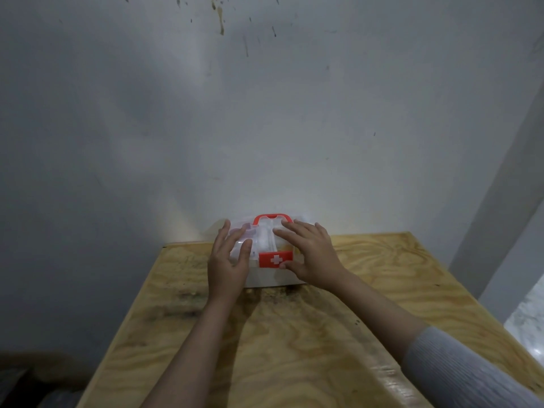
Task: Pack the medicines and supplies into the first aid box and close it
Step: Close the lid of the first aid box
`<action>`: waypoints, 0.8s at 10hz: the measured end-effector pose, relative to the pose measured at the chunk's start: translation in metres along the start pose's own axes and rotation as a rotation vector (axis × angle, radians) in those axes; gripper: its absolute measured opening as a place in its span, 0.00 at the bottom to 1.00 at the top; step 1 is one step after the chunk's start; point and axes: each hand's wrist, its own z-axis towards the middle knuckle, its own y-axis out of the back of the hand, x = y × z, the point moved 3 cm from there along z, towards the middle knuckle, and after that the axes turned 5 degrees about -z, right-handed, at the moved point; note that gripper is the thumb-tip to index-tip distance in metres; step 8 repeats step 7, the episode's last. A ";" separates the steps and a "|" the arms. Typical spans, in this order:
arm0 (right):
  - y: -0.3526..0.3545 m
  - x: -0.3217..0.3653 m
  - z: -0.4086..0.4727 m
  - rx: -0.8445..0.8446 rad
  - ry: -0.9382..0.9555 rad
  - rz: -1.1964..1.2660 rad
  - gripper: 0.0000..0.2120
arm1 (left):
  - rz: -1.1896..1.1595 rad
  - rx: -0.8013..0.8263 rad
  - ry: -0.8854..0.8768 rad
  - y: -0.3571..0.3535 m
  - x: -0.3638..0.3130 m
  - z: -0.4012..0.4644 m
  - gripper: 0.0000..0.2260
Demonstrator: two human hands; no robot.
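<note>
The first aid box (269,275) stands at the far edge of the plywood table, by the wall. It is white with a clear lid, a red handle (272,217) on top and a red latch with a white cross (275,259) at the front. The lid lies down over the box; blurred contents show through it. My left hand (228,260) rests flat on the lid's left side with spread fingers. My right hand (309,254) lies flat on the lid's right side, its thumb beside the red latch. Neither hand grips anything.
The plywood table (294,334) stretches from me to the grey, stained wall (265,113). A wall corner (500,216) rises at the right, with pale floor (527,325) below it. Dark clutter (29,381) sits low at the left.
</note>
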 end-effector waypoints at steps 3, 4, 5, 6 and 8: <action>-0.008 -0.015 0.024 0.036 -0.050 0.006 0.31 | 0.001 0.073 0.050 -0.013 0.009 0.028 0.11; -0.009 -0.021 0.031 0.043 -0.059 0.033 0.32 | 0.002 0.082 0.072 -0.016 0.009 0.036 0.10; -0.009 -0.023 0.030 0.050 -0.050 0.037 0.32 | 0.038 0.098 0.070 -0.018 0.006 0.031 0.11; -0.005 -0.022 0.034 0.144 -0.070 0.116 0.36 | 0.127 0.150 0.123 -0.016 0.000 0.037 0.15; 0.021 -0.019 0.030 0.095 -0.181 0.388 0.38 | 0.252 0.173 0.130 -0.009 -0.012 0.037 0.23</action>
